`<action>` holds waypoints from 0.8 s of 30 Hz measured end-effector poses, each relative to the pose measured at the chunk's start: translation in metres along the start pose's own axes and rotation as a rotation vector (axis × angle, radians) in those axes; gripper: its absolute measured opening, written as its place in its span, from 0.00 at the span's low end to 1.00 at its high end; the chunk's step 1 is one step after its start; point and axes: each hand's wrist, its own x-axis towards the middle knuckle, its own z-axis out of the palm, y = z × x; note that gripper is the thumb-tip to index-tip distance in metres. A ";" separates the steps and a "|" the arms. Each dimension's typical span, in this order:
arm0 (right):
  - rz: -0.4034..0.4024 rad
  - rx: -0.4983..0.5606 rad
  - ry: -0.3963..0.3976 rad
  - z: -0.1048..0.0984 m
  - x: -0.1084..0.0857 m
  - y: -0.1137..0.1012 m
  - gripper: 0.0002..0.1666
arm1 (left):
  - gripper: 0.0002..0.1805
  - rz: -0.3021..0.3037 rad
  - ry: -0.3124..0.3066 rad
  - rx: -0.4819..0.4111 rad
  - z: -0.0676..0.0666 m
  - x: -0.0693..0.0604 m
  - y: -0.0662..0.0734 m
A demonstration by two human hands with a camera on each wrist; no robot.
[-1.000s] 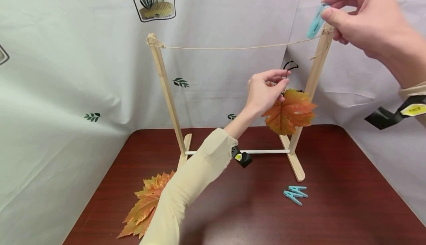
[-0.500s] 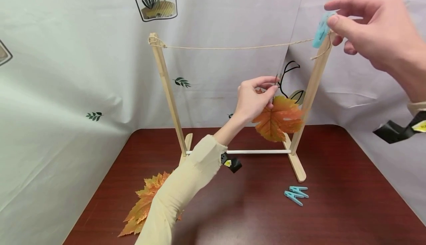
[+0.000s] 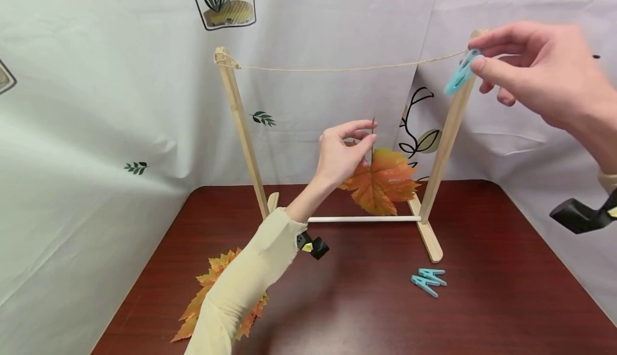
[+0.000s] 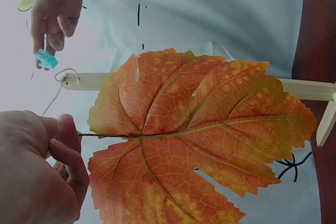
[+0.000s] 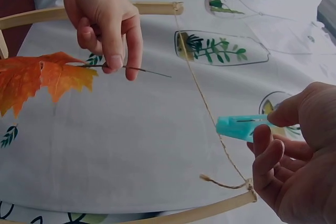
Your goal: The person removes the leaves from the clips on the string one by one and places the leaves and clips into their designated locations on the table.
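My left hand pinches the thin stem of an orange artificial maple leaf, which hangs below the string between the posts. The left wrist view shows the leaf spread flat, its stem running into the fingers. At the upper right, my right hand pinches a light blue clothespin between thumb and fingers, in front of the right post's top. In the right wrist view the clothespin overlaps the twine string; whether they touch I cannot tell. The leaf's stem tip sticks out past the left fingers.
A wooden frame with a left post, a right post and a white crossbar stands on the dark red table. More clothespins lie at the right front. Stacked maple leaves lie left, partly behind my sleeve.
My left hand has moved left and down with the maple leaf. My right hand has come down with the clothespin, from above the string's right end to just below it.
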 end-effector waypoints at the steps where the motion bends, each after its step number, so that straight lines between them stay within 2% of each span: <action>1: -0.004 0.006 -0.007 0.000 -0.001 0.001 0.16 | 0.12 0.001 0.004 0.000 -0.002 -0.001 0.000; 13: 0.009 -0.057 -0.074 0.000 -0.020 0.018 0.17 | 0.13 0.002 -0.007 0.007 -0.024 -0.017 -0.004; 19: 0.027 -0.096 -0.085 0.005 -0.033 0.023 0.20 | 0.13 0.004 -0.008 0.045 -0.040 -0.026 -0.008; 24: 0.033 -0.107 -0.096 0.006 -0.040 0.030 0.20 | 0.13 -0.019 0.013 0.074 -0.055 -0.035 -0.009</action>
